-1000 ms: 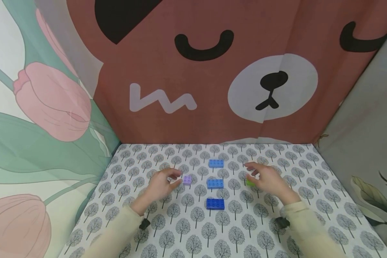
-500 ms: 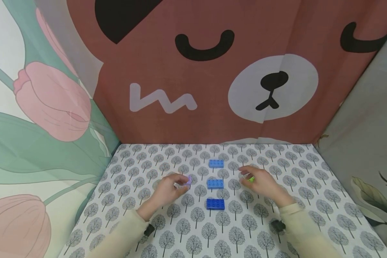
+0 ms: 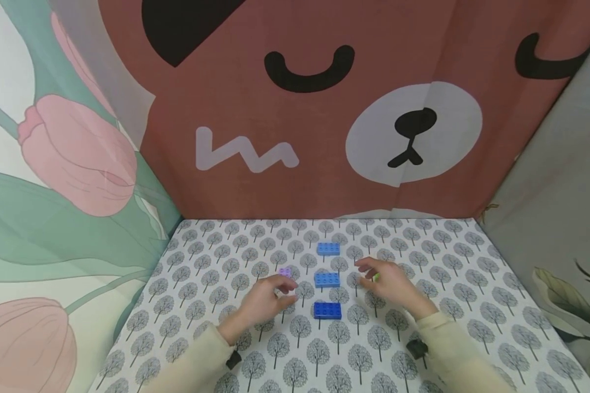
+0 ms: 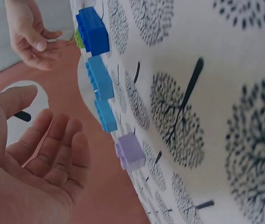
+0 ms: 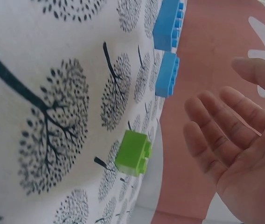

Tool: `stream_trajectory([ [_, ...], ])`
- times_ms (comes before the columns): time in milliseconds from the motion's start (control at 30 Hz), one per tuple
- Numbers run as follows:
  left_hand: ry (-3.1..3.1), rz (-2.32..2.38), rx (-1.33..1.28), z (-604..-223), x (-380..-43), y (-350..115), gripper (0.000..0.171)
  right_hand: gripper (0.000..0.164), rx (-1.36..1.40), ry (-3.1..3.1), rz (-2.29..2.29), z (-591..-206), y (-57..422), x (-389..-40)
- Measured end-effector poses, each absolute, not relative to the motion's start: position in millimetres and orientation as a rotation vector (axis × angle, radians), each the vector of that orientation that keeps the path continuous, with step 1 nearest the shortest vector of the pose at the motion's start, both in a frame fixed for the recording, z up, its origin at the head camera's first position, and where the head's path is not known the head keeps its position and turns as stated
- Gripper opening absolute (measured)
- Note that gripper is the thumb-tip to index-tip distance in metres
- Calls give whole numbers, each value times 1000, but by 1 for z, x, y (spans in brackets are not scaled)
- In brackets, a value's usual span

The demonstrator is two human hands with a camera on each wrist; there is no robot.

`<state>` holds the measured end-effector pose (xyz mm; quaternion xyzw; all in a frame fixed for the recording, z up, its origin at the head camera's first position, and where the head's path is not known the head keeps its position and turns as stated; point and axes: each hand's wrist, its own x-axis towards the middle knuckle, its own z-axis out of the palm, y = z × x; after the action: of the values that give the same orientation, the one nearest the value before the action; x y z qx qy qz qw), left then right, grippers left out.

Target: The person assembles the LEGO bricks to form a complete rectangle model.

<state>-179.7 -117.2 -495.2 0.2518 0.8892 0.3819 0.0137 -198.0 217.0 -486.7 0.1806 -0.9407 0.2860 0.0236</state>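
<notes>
My left hand [image 3: 267,297] hovers over the cloth with loosely bent fingers and holds nothing. Just beyond its knuckles sits a small lilac building block [image 3: 284,272], apart from the hand in the left wrist view. A dark blue block [image 3: 327,310] lies to the right of my left fingertips. Behind it are a mid-blue block [image 3: 327,280] and, farther back, another light blue block [image 3: 328,249]. My right hand [image 3: 390,281] hangs above the table, empty, its fingers relaxed. It mostly hides a small lime green block [image 3: 376,277], which shows whole in the right wrist view [image 5: 132,153].
The table is covered by a white cloth [image 3: 295,374] with tree prints. A reddish-brown bear curtain [image 3: 246,191] hangs behind it. A tulip-print curtain [image 3: 78,155] borders the left, and a grey leaf-print one [image 3: 546,218] borders the right.
My left hand has moved right and nearer, past the lilac block. My right hand has drifted left toward the blue blocks. The blocks themselves have stayed in place.
</notes>
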Motion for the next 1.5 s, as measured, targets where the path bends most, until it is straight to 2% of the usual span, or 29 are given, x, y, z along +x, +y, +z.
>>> stream_trajectory([
  [467, 2673, 1124, 783, -509, -172, -100, 33, 38, 583, -2918, 1017, -501, 203, -201],
  [867, 2671, 1128, 774, -516, -170, -87, 32, 37, 594, -2949, 877, -510, 195, -209],
  [1500, 2656, 1066, 729, -525, -175, -80, 37, 37, 454, -3042, 927, -513, 182, -220],
])
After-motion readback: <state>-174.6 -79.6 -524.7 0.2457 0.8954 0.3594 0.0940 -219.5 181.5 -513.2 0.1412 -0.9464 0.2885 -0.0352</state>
